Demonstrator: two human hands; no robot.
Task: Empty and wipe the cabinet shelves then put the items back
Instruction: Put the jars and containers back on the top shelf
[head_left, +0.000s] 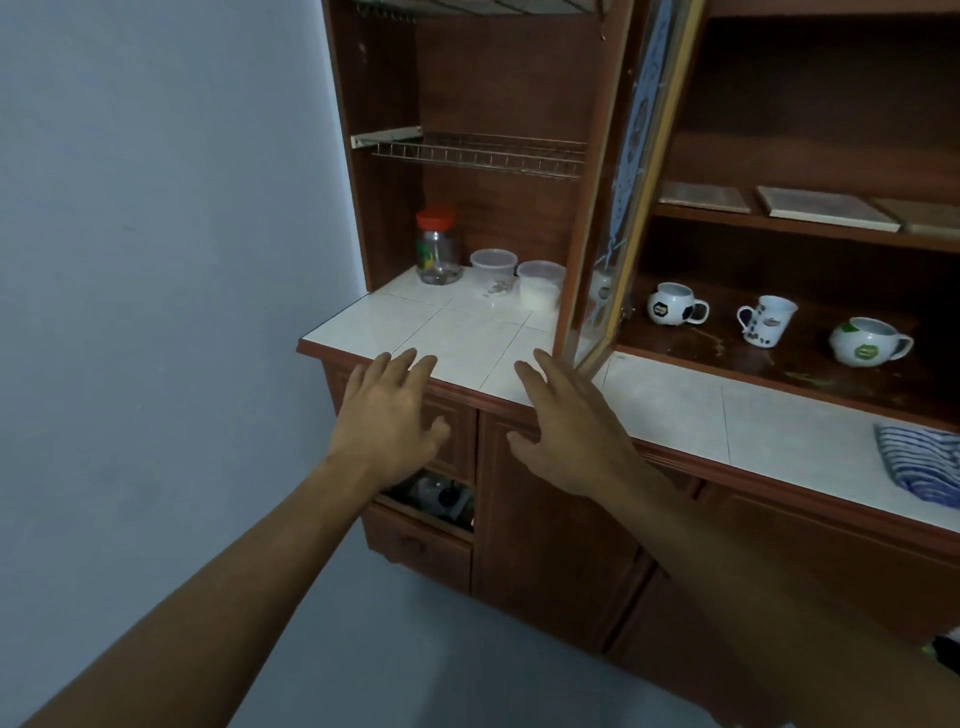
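Left hand (387, 415) and right hand (566, 426) hover flat, empty; the mugs (670, 304) carry unreadable labels.

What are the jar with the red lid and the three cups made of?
The jar looks like clear glass or plastic; you can see through it, but which one is unclear. Its red lid looks like plastic, opaque and evenly coloured. The three cups seem to be glazed ceramic: white, shiny, with printed pictures.
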